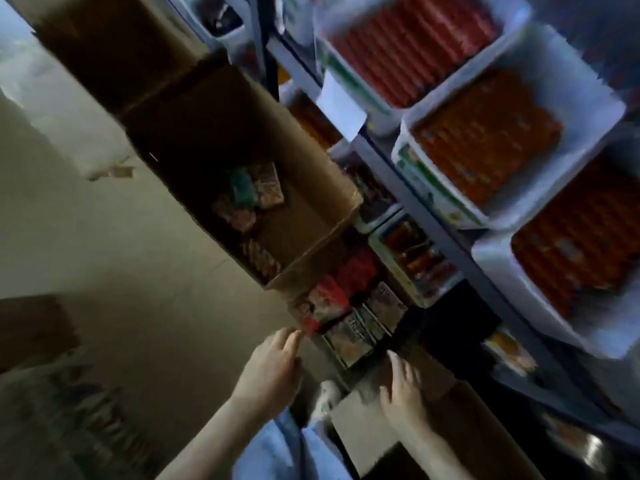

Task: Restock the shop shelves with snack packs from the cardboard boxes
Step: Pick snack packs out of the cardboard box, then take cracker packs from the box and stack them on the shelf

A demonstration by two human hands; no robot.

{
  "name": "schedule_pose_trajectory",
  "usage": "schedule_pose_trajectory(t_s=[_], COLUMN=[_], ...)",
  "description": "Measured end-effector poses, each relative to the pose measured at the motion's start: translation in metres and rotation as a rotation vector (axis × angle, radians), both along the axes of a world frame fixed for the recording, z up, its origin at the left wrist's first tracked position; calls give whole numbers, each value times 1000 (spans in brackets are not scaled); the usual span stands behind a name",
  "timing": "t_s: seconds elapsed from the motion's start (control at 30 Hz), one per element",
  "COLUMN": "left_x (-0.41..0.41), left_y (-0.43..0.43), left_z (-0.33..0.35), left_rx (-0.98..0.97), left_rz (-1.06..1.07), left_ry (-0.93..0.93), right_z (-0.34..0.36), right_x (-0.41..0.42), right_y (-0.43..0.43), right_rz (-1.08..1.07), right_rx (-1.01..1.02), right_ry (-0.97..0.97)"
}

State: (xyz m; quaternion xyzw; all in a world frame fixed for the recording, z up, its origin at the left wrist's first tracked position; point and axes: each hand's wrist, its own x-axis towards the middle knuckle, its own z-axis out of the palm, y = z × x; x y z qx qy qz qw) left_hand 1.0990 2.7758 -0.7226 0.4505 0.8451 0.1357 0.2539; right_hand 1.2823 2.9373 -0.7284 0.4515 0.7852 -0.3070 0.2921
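A bunch of snack packs (341, 315) is seen just below centre, packed in beside an open cardboard box (311, 188) at about 11 o'clock from them. The left hand (273, 367) is spread loose, fingertips at the packs' edge, nothing gripped. The right hand (403, 388) is held flat and relaxed, empty too. White tubs (585, 81) of orange packs are lined on the shelves at 2 o'clock.
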Motion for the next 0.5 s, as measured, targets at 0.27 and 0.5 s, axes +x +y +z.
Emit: schedule_pose_trajectory(t_s=[0.27, 0.5], left_x=[26, 43], left_y=[8, 27], left_z=[-196, -275], left_rx=[60, 101], left_rz=[-341, -377], left_ry=[140, 176], right_z=[-200, -289], right_x=[-19, -16], right_y=[39, 62], right_rz=[-173, 175], right_rx=[195, 552], right_ry=[-78, -52])
